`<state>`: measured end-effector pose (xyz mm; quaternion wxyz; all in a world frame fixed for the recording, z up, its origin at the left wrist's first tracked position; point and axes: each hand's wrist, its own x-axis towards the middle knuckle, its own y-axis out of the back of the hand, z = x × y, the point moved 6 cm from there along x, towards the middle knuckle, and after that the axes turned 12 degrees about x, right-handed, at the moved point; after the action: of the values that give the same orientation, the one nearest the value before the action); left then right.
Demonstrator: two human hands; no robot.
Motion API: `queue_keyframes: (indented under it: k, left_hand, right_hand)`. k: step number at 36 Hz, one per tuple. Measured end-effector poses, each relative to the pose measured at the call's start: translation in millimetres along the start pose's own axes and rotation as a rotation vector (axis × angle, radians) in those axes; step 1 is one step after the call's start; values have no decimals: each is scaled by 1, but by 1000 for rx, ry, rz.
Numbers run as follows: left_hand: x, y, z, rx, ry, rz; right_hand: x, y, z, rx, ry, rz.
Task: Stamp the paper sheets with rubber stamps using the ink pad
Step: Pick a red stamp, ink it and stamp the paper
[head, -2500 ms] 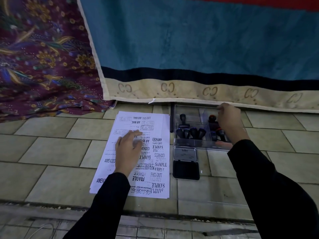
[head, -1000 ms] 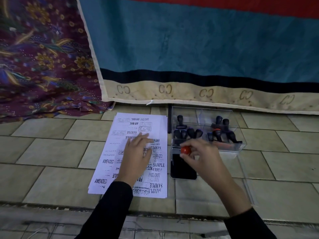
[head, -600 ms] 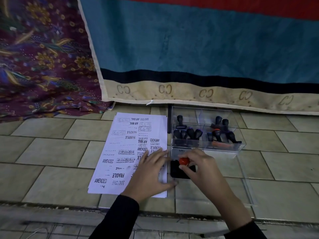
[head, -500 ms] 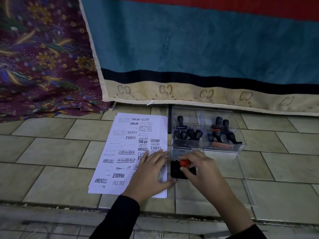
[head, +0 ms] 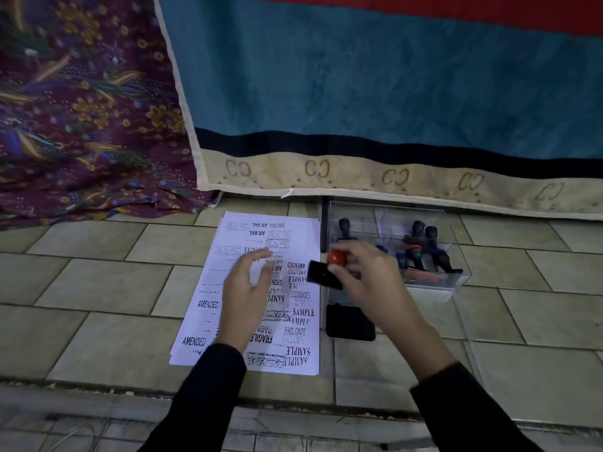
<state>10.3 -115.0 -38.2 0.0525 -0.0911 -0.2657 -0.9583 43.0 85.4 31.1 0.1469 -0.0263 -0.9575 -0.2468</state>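
A stack of white paper sheets (head: 235,324) covered in black stamp marks lies on the tiled floor. My right hand (head: 368,282) holds a rubber stamp with a red knob (head: 336,258), its black base tilted above the sheet's right edge. My left hand (head: 244,295) hovers over the paper with fingers spread, holding nothing. The black ink pad (head: 350,326) lies open just right of the paper, below my right hand. A clear plastic box (head: 452,275) behind it holds several black-handled stamps (head: 421,246).
A teal rug with a beige border (head: 359,177) runs across the far side, close behind the box. A purple floral cloth (head: 81,125) covers the far left. The box's clear lid (head: 483,347) lies on the tiles at the right. A floor ledge (head: 293,402) crosses near me.
My right hand took the red-knobbed stamp from the box, pressed it on the ink pad, then lifted it up and left toward the paper. My left hand rose off the sheet.
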Motion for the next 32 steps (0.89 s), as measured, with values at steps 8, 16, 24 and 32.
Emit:
queue_keyframes:
  k: [8,16,24,32]
  left_hand:
    - [47,-17,-38,658,-124,-76]
    - [44,-22,-42,713,-134,-53]
    - [45,-23,-44,725,-143,-42]
    - [45,-22,-44,722,-140,-26]
  right_hand:
    - [72,-49,10,-182,60,-98]
    - [90,-65,33,-269,-1,-158]
    - [85,-71,38,-282,22,-199]
    - [84,-68,39,-240,16,-149]
